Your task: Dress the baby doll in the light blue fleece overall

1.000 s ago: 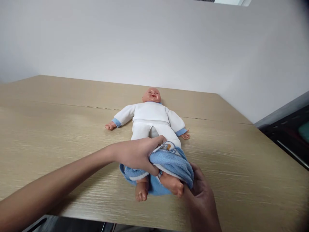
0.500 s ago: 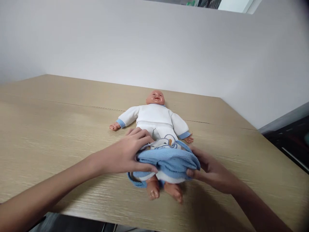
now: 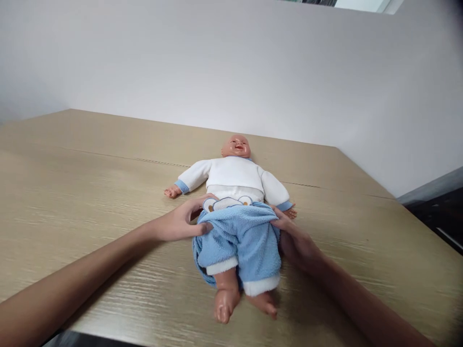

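Note:
A baby doll (image 3: 235,173) lies on its back, head away from me and bare feet toward me. It wears a white top with blue cuffs. Light blue fluffy overalls (image 3: 238,241) with white leg hems cover its legs up to the hips. Their upper edge shows part of an embroidered animal face. On one side my left hand (image 3: 184,219) pinches the overalls' edge, thumb in front and fingers partly hidden behind the cloth. At the opposite side my right hand (image 3: 294,236) grips the same edge near the doll's hip. A blue strap hangs at the lower left of the overalls.
The doll rests on a light wooden table (image 3: 108,183) with a seam running across it. A pale wall (image 3: 181,62) stands behind the table. Something dark (image 3: 437,207) is beyond the right edge.
Both hands have pulled the overalls up the doll's legs toward the hips. The bunched cloth is now spread over the thighs, and more of the doll's lower legs shows.

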A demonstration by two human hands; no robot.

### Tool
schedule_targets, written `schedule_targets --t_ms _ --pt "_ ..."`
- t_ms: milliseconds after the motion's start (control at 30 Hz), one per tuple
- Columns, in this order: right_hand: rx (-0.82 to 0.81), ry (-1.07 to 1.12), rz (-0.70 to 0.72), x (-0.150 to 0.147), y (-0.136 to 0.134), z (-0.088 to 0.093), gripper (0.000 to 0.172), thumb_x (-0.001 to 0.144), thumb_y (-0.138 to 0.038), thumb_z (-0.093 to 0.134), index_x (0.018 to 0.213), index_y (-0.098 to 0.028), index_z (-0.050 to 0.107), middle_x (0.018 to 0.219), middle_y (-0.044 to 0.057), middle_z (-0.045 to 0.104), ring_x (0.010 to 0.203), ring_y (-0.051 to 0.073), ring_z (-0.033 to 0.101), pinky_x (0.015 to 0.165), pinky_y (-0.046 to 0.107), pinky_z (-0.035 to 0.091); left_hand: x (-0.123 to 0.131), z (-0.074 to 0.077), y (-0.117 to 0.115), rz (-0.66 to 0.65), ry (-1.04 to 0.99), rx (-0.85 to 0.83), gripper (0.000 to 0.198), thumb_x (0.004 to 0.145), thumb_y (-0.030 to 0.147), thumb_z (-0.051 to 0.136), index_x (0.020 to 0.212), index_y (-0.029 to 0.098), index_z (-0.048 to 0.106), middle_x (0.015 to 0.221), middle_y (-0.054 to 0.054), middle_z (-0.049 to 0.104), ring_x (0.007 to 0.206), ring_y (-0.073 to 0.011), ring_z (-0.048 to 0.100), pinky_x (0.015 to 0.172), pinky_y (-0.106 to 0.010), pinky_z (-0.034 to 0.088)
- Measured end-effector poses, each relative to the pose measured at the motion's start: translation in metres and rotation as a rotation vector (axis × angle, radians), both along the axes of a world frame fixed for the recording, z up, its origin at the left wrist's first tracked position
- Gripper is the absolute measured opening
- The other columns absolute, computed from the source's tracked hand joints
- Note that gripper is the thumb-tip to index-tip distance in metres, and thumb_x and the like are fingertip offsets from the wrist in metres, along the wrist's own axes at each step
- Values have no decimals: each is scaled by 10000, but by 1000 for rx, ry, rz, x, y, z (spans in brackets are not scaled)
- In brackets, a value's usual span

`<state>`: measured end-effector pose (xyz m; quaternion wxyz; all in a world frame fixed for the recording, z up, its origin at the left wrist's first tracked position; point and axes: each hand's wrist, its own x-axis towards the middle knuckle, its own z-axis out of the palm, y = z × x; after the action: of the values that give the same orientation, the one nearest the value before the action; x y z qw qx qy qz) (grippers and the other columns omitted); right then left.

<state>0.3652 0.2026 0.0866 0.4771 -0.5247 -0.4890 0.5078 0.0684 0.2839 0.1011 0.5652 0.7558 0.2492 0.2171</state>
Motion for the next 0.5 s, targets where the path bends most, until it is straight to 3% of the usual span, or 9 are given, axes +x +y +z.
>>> schedule_targets --t_ms 133,200,367,500 --pt "-109 273 84 -4 -2 -5 387 937 -432 649 1279 -265 717 1312 73 804 1304 312 715 1144 471 541 2 -14 3 148 -84 -102 375 900 472 729 1109 214 556 1076 -45 652 1115 -278 628 1080 -449 488" --pt "-141 308 95 -4 0 -7 427 921 -441 682 1310 -267 710 1336 75 798 1332 316 702 1150 483 540 4 -16 4 198 -122 -163 459 868 522 773 1122 216 545 1041 -38 653 1082 -264 636 1080 -454 487" --pt "-133 346 114 -3 1 -9 487 912 -432 712 1368 -259 705 1397 78 777 1402 306 656 1220 478 483 4 -18 3 210 -137 -247 485 871 531 808 1123 224 531 983 -8 622 979 -208 624 953 -377 515" --pt "-121 328 208 1 -1 -4 536 916 -475 721 1408 -262 697 1349 85 793 1341 315 689 1193 478 497 3 -16 -1 182 -171 -251 508 853 554 838 1094 223 537 1032 -19 601 1010 -210 608 933 -357 506"
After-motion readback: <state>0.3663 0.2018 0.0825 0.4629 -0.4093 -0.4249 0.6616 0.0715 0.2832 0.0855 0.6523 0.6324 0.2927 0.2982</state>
